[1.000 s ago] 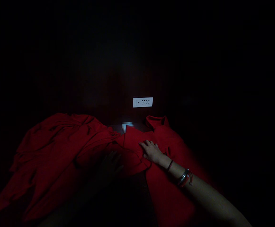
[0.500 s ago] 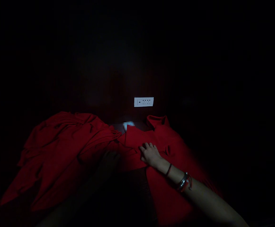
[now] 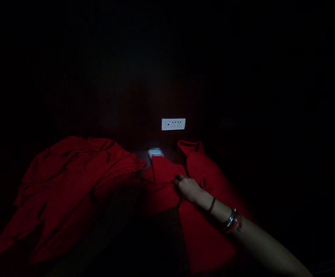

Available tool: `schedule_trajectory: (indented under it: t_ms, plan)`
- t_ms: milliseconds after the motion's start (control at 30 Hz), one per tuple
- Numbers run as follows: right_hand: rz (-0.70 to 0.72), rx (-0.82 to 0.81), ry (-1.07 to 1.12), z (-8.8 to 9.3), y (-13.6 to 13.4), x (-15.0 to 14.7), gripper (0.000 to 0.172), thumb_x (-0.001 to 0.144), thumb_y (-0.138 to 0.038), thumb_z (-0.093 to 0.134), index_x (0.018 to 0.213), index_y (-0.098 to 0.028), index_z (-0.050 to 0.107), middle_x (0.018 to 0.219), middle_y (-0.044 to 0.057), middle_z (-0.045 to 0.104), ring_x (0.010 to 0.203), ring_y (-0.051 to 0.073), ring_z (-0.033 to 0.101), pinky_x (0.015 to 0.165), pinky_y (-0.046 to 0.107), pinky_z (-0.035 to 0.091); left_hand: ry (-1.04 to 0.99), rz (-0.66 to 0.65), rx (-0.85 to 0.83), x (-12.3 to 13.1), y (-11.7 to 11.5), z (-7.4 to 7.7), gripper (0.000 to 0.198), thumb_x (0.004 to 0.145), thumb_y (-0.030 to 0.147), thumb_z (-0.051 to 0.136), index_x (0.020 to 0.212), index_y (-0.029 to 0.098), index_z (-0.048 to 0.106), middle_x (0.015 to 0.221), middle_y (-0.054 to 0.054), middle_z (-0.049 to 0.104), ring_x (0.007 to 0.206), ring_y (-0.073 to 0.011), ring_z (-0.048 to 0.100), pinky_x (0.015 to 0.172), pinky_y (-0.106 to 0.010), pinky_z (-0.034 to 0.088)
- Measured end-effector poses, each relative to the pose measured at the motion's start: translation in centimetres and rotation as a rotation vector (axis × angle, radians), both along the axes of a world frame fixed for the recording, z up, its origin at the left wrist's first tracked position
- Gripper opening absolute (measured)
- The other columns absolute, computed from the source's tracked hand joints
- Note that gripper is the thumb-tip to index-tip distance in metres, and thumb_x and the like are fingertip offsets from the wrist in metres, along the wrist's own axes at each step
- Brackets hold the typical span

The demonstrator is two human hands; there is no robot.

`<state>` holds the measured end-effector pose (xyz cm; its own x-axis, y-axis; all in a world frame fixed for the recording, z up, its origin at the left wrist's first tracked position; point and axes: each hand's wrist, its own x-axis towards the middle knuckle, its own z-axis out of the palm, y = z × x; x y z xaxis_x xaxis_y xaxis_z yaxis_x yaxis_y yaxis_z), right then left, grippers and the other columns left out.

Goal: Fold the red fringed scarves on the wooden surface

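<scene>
A large red cloth (image 3: pixel 75 181) lies crumpled on a dark surface, bunched on the left and stretched flatter on the right. My right hand (image 3: pixel 189 188) rests on its middle fold with the fingers curled round the fabric edge. Bracelets (image 3: pixel 232 221) and a thread band sit on that wrist. My left forearm (image 3: pixel 112 223) shows only faintly in the dark, reaching toward the same fold. Its hand is lost in shadow at the cloth, so its fingers cannot be made out.
A white socket plate (image 3: pixel 173 124) is set in the dark wall behind the cloth. A small pale object (image 3: pixel 155 152) lies just beyond the cloth's middle. Everything else is too dark to make out.
My right hand went from lying flat with fingers spread to curling round the cloth's edge, shifting slightly right. The middle fold has bunched up. My left hand has faded further into shadow.
</scene>
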<state>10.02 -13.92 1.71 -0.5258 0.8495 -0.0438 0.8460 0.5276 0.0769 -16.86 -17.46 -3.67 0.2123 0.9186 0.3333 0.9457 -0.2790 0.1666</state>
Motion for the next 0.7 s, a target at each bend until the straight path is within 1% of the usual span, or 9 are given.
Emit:
schedule_trajectory:
  t_ms: [100,200,267,333,367,433,533,633,700]
  plan:
    - [0.062,-0.065,0.041,-0.7,-0.7,-0.3,0.034,0.086,-0.021,0.036,0.114,-0.019,0.054,0.107,0.012,0.055,0.090,0.020,0.058,0.071,0.028,0.045,-0.028,0.032,-0.056,2.5,2.6,2.1,0.030,0.083,0.035,0.037,0.094,0.022,0.061,0.097,-0.010,0.060,0.092,-0.0252,0.055,0.081,-0.038,0.041]
    - [0.071,-0.077,0.212,-0.6,-0.5,0.8,0.034,0.086,-0.025,0.039,0.116,-0.018,0.054,0.110,0.011,0.055,0.095,0.017,0.055,0.080,0.026,0.043,-0.223,0.147,-0.186,4.8,6.5,4.1,0.030,0.081,0.041,0.043,0.090,0.017,0.058,0.095,-0.011,0.061,0.092,-0.0233,0.056,0.078,-0.032,0.042]
    - [-0.041,-0.027,0.342,-0.4,0.1,1.9,0.035,0.087,-0.027,0.036,0.116,-0.016,0.054,0.111,0.011,0.054,0.097,0.016,0.054,0.084,0.025,0.040,-0.316,0.194,-0.274,5.9,8.9,4.5,0.031,0.075,0.044,0.052,0.090,0.016,0.057,0.089,-0.010,0.063,0.086,-0.0226,0.058,0.073,-0.030,0.044]
    - [-0.222,-0.006,0.410,-0.6,1.0,3.0,0.035,0.088,-0.026,0.035,0.115,-0.013,0.053,0.112,0.013,0.055,0.100,0.017,0.053,0.086,0.025,0.039,-0.379,0.231,-0.335,6.8,10.6,4.2,0.029,0.068,0.036,0.062,0.088,0.015,0.058,0.084,-0.008,0.065,0.079,-0.0217,0.060,0.067,-0.028,0.045]
    - [-0.298,-0.030,0.425,-0.7,1.5,3.4,0.035,0.087,-0.025,0.037,0.115,-0.012,0.052,0.113,0.014,0.055,0.102,0.018,0.052,0.086,0.026,0.039,-0.416,0.244,-0.351,7.1,11.2,4.0,0.027,0.066,0.030,0.063,0.087,0.015,0.058,0.082,-0.008,0.065,0.075,-0.0207,0.061,0.064,-0.027,0.045]
    - [-0.386,-0.123,0.457,-1.1,2.6,3.9,0.038,0.084,-0.023,0.042,0.119,-0.011,0.048,0.114,0.013,0.055,0.105,0.018,0.052,0.086,0.025,0.039,-0.500,0.238,-0.343,7.5,11.8,3.9,0.024,0.070,0.020,0.058,0.093,0.013,0.058,0.080,-0.006,0.066,0.071,-0.0177,0.062,0.061,-0.025,0.046]
    - [-0.430,-0.219,0.536,-1.6,4.1,3.7,0.044,0.082,-0.022,0.045,0.125,-0.011,0.041,0.115,0.011,0.056,0.103,0.016,0.054,0.084,0.024,0.040,-0.627,0.181,-0.281,7.2,11.8,4.7,0.033,0.080,0.018,0.043,0.112,0.013,0.049,0.086,-0.004,0.065,0.073,-0.0127,0.062,0.063,-0.021,0.047]
    - [-0.447,-0.224,0.542,-1.8,4.9,2.6,0.046,0.080,-0.021,0.046,0.125,-0.010,0.039,0.113,0.012,0.057,0.100,0.018,0.056,0.080,0.024,0.041,-0.756,0.151,-0.220,5.7,11.6,5.4,0.041,0.082,0.018,0.040,0.122,0.013,0.041,0.093,-0.005,0.063,0.075,-0.0122,0.061,0.064,-0.021,0.048]
    - [-0.443,-0.196,0.501,-1.9,5.1,1.9,0.048,0.077,-0.017,0.048,0.124,-0.009,0.039,0.111,0.014,0.058,0.098,0.020,0.057,0.077,0.025,0.042,-0.787,0.178,-0.219,4.3,11.7,5.4,0.043,0.078,0.014,0.044,0.121,0.012,0.043,0.091,-0.007,0.063,0.075,-0.0145,0.061,0.062,-0.023,0.047]
